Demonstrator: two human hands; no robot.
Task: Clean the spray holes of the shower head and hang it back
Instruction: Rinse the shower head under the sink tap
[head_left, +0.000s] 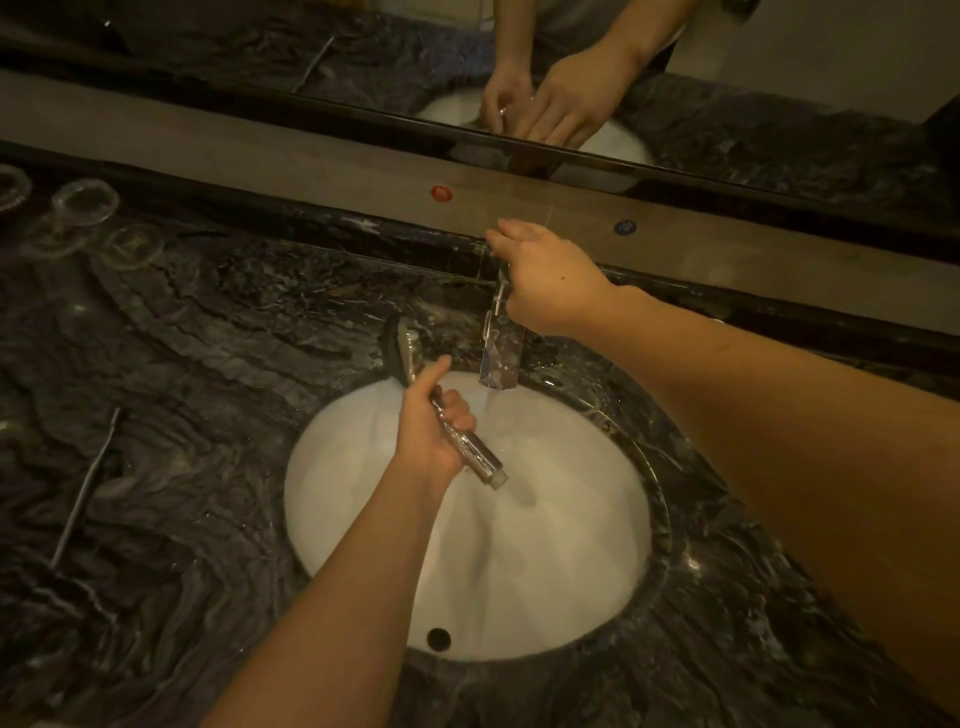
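Shower head sits detached from any hose, held over the far-left part of the white sink, its disc end reaching out past the rim above the dark marble counter. Spray face appears turned left, away from me; I cannot see the holes.

Progress, as I judge it: early to middle. Head is off its mount and brought to the basin. Water runs from the flat faucet spout into the bowl, so rinsing looks to be starting or under way. Head is not under the stream; only the handle's open end lies near it. Whether the holes are clean I cannot tell. A thin tool lies on the counter at left, well apart from the sink, untouched. Hanging back is still to do; no bracket in view.

Left hand: forearm comes in from the near edge, grip clenched around the chrome handle mid-length, thumb lying along it toward the disc, handle tilted down to the right.

Right hand: arm stretched in from the right to the far side, hand draped on the faucet lever, fingers extended flat, not closed around it.
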